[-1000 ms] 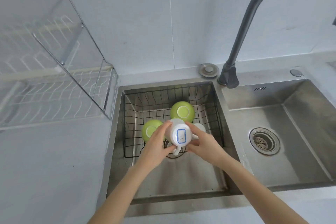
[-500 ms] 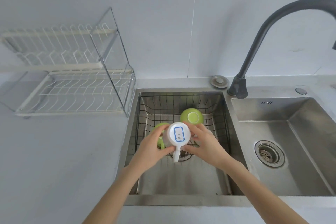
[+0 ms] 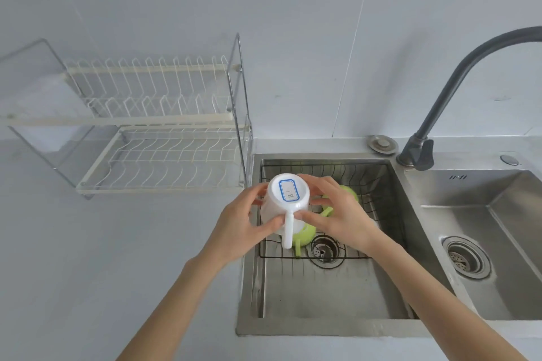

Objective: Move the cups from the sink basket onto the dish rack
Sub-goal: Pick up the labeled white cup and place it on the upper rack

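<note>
I hold a white cup point(image 3: 286, 204) upside down over the left edge of the sink, its blue-framed label on the bottom facing up and its handle pointing toward me. My left hand point(image 3: 240, 224) grips its left side and my right hand point(image 3: 337, 214) its right side. Below it, in the black wire sink basket point(image 3: 378, 182), lie two green cups: one point(image 3: 305, 236) under the white cup and one point(image 3: 350, 193) behind my right hand, both partly hidden. The white two-tier dish rack point(image 3: 164, 155) stands bare on the counter to the left of the sink.
A dark curved faucet point(image 3: 457, 82) rises at the right behind the sink divider. The second basin point(image 3: 481, 214) with its drain lies at the right. A round plug point(image 3: 381, 143) sits on the ledge behind the sink. White counter stretches left and in front of the rack.
Both hands have lifted the white cup up out of the basket and carried it leftward toward the rack. The view has swung left, so the rack shows fully.
</note>
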`<state>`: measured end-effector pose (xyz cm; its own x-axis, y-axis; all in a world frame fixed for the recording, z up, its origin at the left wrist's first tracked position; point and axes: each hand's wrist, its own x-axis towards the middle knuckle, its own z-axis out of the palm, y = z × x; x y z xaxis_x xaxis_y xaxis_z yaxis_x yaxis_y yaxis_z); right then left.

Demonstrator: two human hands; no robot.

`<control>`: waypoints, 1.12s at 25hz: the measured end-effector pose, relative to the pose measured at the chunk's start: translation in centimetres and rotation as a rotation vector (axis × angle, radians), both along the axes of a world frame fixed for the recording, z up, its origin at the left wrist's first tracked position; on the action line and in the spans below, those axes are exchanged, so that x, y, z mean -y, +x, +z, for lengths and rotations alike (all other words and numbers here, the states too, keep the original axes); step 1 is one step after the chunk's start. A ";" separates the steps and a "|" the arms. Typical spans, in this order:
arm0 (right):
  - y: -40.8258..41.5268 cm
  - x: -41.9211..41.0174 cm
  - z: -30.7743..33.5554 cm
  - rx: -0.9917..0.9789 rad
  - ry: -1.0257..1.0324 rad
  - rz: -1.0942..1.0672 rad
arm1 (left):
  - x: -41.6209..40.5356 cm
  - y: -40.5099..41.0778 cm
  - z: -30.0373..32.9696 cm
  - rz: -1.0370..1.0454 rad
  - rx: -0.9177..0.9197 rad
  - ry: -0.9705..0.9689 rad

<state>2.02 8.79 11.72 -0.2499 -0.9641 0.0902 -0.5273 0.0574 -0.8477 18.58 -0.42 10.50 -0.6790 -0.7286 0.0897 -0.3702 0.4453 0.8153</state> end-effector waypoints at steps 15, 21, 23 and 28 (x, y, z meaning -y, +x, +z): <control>7.3 8.4 12.2 -0.154 -0.111 0.028 | 9.8 7.9 9.4 -0.094 -0.261 -0.027; 7.4 14.6 18.1 -0.371 -0.070 0.066 | 15.4 7.7 13.4 -0.075 -0.342 -0.040; 7.2 16.7 19.4 -0.455 -0.034 0.089 | 17.6 7.5 14.7 -0.082 -0.315 -0.073; 6.6 21.8 20.4 -0.673 0.130 0.105 | 22.6 6.3 15.5 -0.073 -0.164 -0.117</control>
<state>8.61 -13.01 32.08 -0.0847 -0.9936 0.0748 -0.9443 0.0561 -0.3243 24.88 -23.04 26.05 -0.6988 -0.6563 0.2845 -0.2000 0.5611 0.8032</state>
